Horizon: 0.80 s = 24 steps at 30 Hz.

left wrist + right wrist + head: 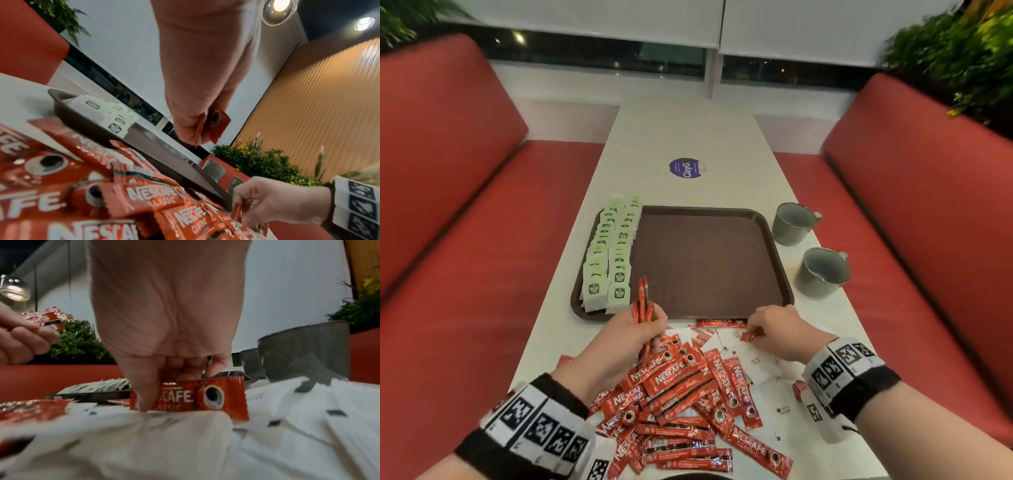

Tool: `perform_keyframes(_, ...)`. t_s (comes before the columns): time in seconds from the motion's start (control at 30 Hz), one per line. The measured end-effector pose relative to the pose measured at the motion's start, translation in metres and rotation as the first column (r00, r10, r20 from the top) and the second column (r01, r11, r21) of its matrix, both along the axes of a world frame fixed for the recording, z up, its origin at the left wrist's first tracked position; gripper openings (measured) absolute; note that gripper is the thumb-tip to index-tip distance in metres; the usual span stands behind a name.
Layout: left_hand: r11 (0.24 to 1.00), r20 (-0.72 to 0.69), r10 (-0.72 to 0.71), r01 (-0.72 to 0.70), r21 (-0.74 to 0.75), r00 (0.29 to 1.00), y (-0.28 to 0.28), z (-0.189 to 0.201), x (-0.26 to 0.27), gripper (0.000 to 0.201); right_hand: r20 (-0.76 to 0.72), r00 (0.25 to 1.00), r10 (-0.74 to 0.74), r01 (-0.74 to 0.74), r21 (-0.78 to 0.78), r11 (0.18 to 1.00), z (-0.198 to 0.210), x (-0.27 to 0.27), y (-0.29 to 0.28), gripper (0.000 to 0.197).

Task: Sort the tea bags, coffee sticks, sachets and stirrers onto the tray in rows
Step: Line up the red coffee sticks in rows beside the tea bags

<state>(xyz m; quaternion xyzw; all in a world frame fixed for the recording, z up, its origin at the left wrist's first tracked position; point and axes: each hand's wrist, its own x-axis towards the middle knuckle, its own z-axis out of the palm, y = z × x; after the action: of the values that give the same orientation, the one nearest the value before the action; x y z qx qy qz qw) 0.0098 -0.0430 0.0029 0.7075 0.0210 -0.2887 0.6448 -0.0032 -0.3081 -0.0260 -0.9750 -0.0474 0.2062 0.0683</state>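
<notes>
A brown tray lies on the white table, with two rows of green tea bags along its left side. A heap of red coffee sticks lies in front of the tray, over white sachets. My left hand grips a small bundle of coffee sticks that stands upright by the tray's near left corner. My right hand pinches one coffee stick lying on the sachets just before the tray's near edge. The tray's middle and right side are bare.
Two grey mugs stand on the table right of the tray. A purple round sticker lies beyond it. Red booth seats flank the table on both sides, with plants behind.
</notes>
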Motion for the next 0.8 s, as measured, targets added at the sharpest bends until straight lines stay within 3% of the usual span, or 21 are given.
perform_keyframes(0.07,0.999,0.019,-0.021,0.02,0.038,1.0,-0.008,-0.001,-0.003,0.015,0.072,0.993,-0.091,0.08,0.151,0.985,0.01,-0.002,0.001,0.01)
perform_keyframes(0.17,0.98,0.169,-0.12,0.089,0.179,0.978,-0.021,0.0,-0.008,0.021,0.098,0.952,-0.29,0.191,0.551,0.812,0.034,-0.008,0.019,0.01)
perform_keyframes(0.3,0.948,0.25,-0.225,0.152,0.281,0.942,-0.036,0.006,-0.017,0.025,-0.014,0.983,-0.182,0.122,0.789,0.603,0.05,-0.011,0.051,0.016)
perform_keyframes(0.37,0.954,0.222,-0.22,0.163,0.25,0.95,-0.034,0.007,-0.02,0.026,-0.088,0.987,-0.132,0.142,0.862,0.487,0.051,-0.007,0.056,0.013)
perform_keyframes(0.4,0.965,0.193,-0.187,0.144,0.218,0.963,-0.03,0.007,-0.021,0.026,-0.093,0.986,-0.141,0.149,0.869,0.471,0.049,-0.003,0.055,0.013)
perform_keyframes(0.43,0.975,0.157,-0.141,0.109,0.196,0.977,-0.025,0.007,-0.021,0.026,-0.069,0.983,-0.172,0.147,0.853,0.5,0.044,0.003,0.05,0.015)
perform_keyframes(0.47,0.979,0.126,-0.092,0.067,0.19,0.988,-0.018,0.007,-0.022,0.026,0.001,0.979,-0.204,0.124,0.789,0.602,0.039,0.008,0.043,0.016)
perform_keyframes(0.5,0.981,0.115,-0.04,0.017,0.192,0.993,-0.011,0.006,-0.024,0.025,0.104,0.976,-0.189,0.076,0.653,0.753,0.033,0.013,0.035,0.016)
perform_keyframes(0.53,0.98,0.115,0.006,-0.029,0.195,0.993,-0.003,0.005,-0.026,0.026,0.194,0.976,-0.102,0.0,0.463,0.886,0.028,0.016,0.027,0.013)
perform_keyframes(0.57,0.981,0.121,0.046,-0.068,0.183,0.992,0.004,0.004,-0.027,0.028,0.248,0.968,0.034,-0.107,0.284,0.953,0.022,0.019,0.021,0.011)
perform_keyframes(0.6,0.98,0.118,0.086,-0.105,0.168,0.989,0.012,0.004,-0.029,0.03,0.261,0.947,0.187,-0.23,0.147,0.962,0.017,0.021,0.018,0.014)
perform_keyframes(0.67,0.977,0.088,0.157,-0.168,0.131,0.984,0.026,0.003,-0.032,0.032,0.246,0.868,0.431,-0.443,-0.007,0.897,0.011,0.025,0.018,0.021)
perform_keyframes(0.8,0.968,0.048,0.239,-0.242,0.063,0.97,0.043,0.001,-0.036,0.03,0.211,0.682,0.7,-0.661,-0.233,0.713,0.01,0.034,0.041,0.023)
